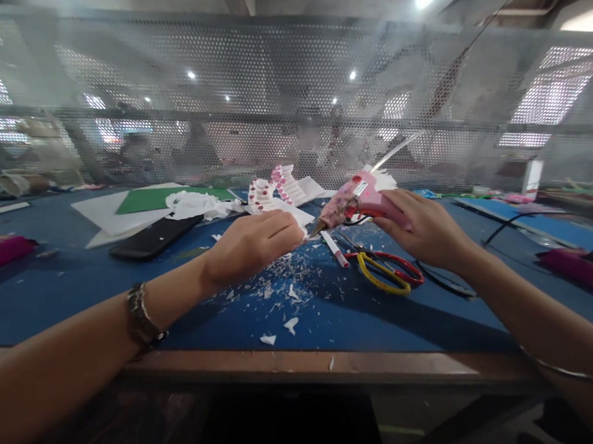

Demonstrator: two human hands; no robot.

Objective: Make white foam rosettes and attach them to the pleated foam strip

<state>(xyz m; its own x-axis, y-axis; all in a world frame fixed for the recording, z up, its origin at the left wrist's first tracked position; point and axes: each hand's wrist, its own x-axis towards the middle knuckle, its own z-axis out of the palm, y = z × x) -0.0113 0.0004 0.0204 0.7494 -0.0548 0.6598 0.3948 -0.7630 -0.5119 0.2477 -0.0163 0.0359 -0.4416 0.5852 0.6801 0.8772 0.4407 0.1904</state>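
A pink hot glue gun [362,195] with a clear glue stick [395,152] in its back is gripped in my right hand [421,232]. Its nozzle [319,227] points left, close to the fingertips of my left hand [258,244]. That hand is closed, and a small white bit shows at its fingertips; the rest of what it pinches is hidden. Just behind stand curled white strips [261,196] with pink-red dots. Scissors [383,274] with yellow and red handles lie under the glue gun, beside a white stick with a pink end [336,252].
Paper scraps [292,325] litter the blue tabletop [207,326]. Left are a black phone [153,239], crumpled white paper [201,204] and a green sheet [149,200]. Right are a black cable [443,282] and a purple object [577,267]. A perforated metal screen [269,71] stands behind.
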